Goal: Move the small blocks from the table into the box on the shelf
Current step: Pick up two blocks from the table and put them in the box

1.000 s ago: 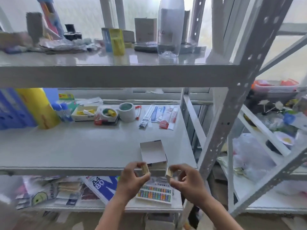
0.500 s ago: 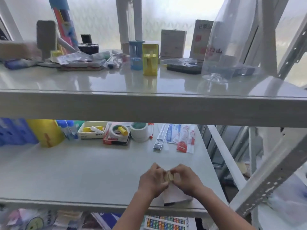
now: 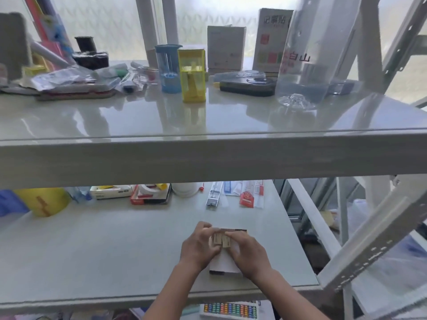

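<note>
Surface: I see a pale grey shelf (image 3: 92, 250) on a white metal rack, with a second glossy shelf (image 3: 208, 121) above it and a bright window behind.
Clutter: the top shelf carries a blue cup (image 3: 168, 68), a yellow case (image 3: 193, 75) and a clear bottle (image 3: 307, 51); at the back of the lower one I make out a yellow tub (image 3: 44, 200) and flat packets (image 3: 250, 196).
Box: the box (image 3: 225, 262) sits near the shelf's front edge, right of centre.
Blocks: two small blocks (image 3: 221, 239) side by side — touching — right over the box.
Left grip: my left hand (image 3: 198, 247) pinches the left block.
Right grip: my right hand (image 3: 248, 252) pinches the right block.
Hidden: both hands cover most of the box — I cannot tell what is inside.
Cut off: an abacus (image 3: 231, 310) is half hidden under the shelf edge.
</note>
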